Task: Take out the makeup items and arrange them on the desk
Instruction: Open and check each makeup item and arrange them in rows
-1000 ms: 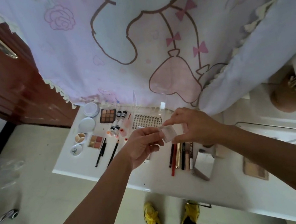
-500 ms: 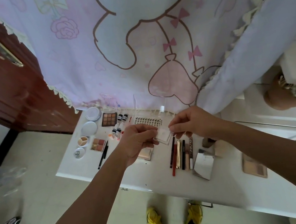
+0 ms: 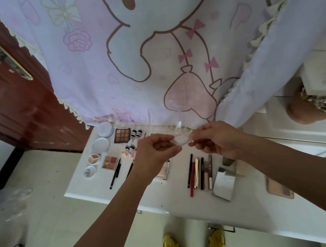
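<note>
A clear plastic case was pinched level at its ends by the left hand and the right hand, above the table. On the table lay an open nine-pan eyeshadow palette, round white compacts, a four-pan palette and a side-by-side row of pencils and tubes.

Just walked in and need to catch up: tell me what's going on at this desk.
A person holds a small clear plastic case above the white desk, left hand pinching one end, right hand the other. On it lie eyeshadow palettes, round compacts and a row of pencils.
</note>
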Available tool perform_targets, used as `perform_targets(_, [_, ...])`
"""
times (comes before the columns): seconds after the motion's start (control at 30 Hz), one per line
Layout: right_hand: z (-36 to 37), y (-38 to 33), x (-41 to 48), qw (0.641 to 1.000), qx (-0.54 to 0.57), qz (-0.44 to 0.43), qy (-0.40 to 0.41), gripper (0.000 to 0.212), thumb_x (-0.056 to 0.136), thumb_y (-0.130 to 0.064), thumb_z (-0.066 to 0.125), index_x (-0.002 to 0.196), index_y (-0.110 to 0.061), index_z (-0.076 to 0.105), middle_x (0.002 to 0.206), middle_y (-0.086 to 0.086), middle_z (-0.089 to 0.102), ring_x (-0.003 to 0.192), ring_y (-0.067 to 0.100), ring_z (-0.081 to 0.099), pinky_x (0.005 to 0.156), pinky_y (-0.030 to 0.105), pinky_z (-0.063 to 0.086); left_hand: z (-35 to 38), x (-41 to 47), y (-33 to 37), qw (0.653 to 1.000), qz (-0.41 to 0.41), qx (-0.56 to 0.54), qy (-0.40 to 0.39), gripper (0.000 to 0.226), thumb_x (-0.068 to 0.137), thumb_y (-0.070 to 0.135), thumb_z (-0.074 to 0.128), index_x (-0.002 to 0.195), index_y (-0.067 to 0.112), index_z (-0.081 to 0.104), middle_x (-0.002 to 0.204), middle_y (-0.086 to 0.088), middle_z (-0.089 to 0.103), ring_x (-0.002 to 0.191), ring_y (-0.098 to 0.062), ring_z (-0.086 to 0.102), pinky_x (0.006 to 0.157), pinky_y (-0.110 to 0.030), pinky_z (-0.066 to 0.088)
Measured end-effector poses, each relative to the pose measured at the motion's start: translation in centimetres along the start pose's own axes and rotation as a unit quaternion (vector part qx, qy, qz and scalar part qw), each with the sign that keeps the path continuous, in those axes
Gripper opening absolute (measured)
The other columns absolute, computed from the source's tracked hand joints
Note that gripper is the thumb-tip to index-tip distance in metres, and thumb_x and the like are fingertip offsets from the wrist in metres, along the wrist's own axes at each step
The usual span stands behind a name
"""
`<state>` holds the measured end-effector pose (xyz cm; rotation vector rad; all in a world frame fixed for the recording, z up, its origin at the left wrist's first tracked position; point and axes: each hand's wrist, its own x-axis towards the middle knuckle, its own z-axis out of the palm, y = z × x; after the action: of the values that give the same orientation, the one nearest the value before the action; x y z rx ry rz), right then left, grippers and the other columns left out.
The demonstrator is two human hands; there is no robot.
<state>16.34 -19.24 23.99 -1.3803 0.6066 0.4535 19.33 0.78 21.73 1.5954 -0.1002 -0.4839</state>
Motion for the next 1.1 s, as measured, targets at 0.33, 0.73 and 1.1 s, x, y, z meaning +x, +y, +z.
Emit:
perform_targets(0.33, [-0.4,-0.8,-2.2,0.951,-0.246,-0.179,-0.059,0.021,0.078,-0.014,0.08,0.097,-0.019,0.074,0.08,-0.004,0.075,0.075,0.012,0.067,0.078,0.035,0.058,-0.9,0.0,0.6,0.998,-0.04,-0.043,-0.037,0.022,0.076,-0.008,0.073,0.095,0.002,0.072,0.089,-0.016,0.074,0.083,-0.027,0.07,0.084,-0.033,0.055])
perform_targets(0.73, [-0.5,-0.4,-2.0,0.919,-0.301,-0.245,-0.063,0.021,0.077,-0.026,0.08,0.095,-0.014,0.078,0.058,-0.012,0.065,0.051,0.001,0.052,0.055,0.018,0.043,-0.9,-0.7,1.0,0.997,-0.029,-0.04,-0.058,0.024,0.075,-0.009,0.073,0.094,0.006,0.073,0.095,-0.022,0.072,0.09,-0.031,0.069,0.093,-0.041,0.054])
perform_targets(1.1, [0.2,0.1,-1.7,0.891,-0.326,-0.316,-0.002,0.018,0.082,-0.035,0.076,0.095,-0.022,0.077,0.071,-0.009,0.07,0.063,0.004,0.063,0.064,0.032,0.056,-0.3,-0.6,1.0,0.991,-0.04,-0.123,-0.03,0.016,0.086,-0.01,0.058,0.093,-0.004,0.071,0.09,-0.022,0.068,0.084,-0.03,0.065,0.08,-0.031,0.055])
